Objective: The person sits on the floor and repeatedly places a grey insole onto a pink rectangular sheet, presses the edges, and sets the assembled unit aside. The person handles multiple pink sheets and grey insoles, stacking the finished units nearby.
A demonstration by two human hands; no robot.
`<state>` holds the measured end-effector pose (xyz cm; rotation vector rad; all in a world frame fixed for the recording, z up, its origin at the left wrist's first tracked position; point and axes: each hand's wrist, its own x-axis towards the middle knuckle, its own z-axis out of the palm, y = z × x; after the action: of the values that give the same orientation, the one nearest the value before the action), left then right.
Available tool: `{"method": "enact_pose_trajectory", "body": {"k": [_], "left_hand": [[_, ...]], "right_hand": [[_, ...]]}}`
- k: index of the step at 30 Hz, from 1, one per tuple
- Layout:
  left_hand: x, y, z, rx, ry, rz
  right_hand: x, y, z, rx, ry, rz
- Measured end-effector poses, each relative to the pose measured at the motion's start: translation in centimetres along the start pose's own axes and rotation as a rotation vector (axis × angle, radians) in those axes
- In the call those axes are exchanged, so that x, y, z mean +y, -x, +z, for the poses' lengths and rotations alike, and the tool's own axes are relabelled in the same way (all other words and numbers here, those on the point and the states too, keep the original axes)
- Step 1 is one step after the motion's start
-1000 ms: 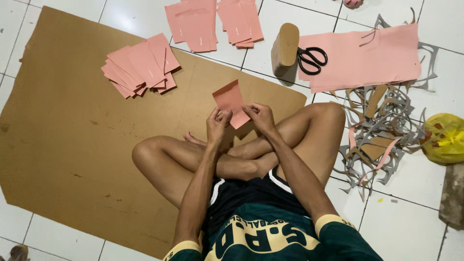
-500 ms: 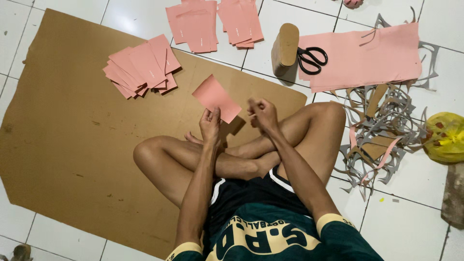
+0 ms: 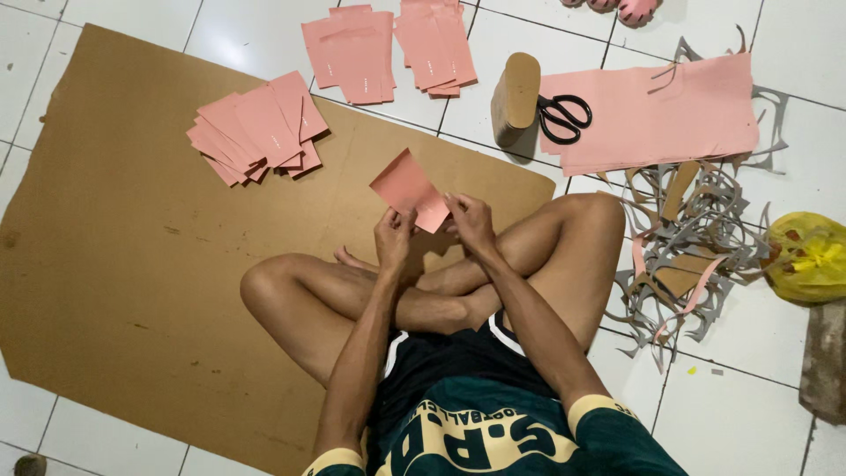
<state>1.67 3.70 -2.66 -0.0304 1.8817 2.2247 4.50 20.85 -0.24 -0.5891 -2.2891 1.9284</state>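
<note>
Pink card [image 3: 408, 189] is pinched by left hand [image 3: 394, 234] and right hand [image 3: 470, 220], its long axis tilting up-left from both.

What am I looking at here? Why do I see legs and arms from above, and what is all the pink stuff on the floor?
There is no machine here, just a person sitting cross-legged on the floor. The camera is worn on their head and looks down, so you see their own arms and knees from above.

The left hand and the right hand hold one small pink piece together by its lower edge, above the knees.

Under the person lies a big brown cardboard sheet on white tiles. On it sits a fanned pile of pink pieces. Further up are two more pink stacks. To the right, black scissors rest on large pink sheets, beside a brown block. Below those lies a heap of grey and pink offcuts, and a yellow bag sits at the edge.
</note>
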Motion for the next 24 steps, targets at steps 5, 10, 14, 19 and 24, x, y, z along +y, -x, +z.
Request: {"method": "enact_pose_trajectory", "body": {"k": [5, 10, 14, 19, 24], "left_hand": [[-0.6, 0.1, 0.8, -0.04, -0.086, 0.025], [-0.5, 0.2, 1.2, -0.112, -0.027, 0.017], [-0.3, 0.4, 0.6, -0.08, -0.18, 0.072], [0.2, 0.3, -0.3, -0.11, 0.037, 0.08], [0.1, 0.1, 0.1, -0.156, 0.026, 0.044]], "right_hand": [[0.7, -0.9, -0.1, 0.138, 0.178, -0.042], [0.7, -1.2, -0.2, 0.28, 0.345, -0.119], [0.3, -2.1, -1.5, 0.331, -0.116, 0.143], [-0.1, -2.3, -2.6, 0.363, -0.24, -0.021], [0.3, -0.8, -1.2, -0.159, -0.456, 0.044]]}}
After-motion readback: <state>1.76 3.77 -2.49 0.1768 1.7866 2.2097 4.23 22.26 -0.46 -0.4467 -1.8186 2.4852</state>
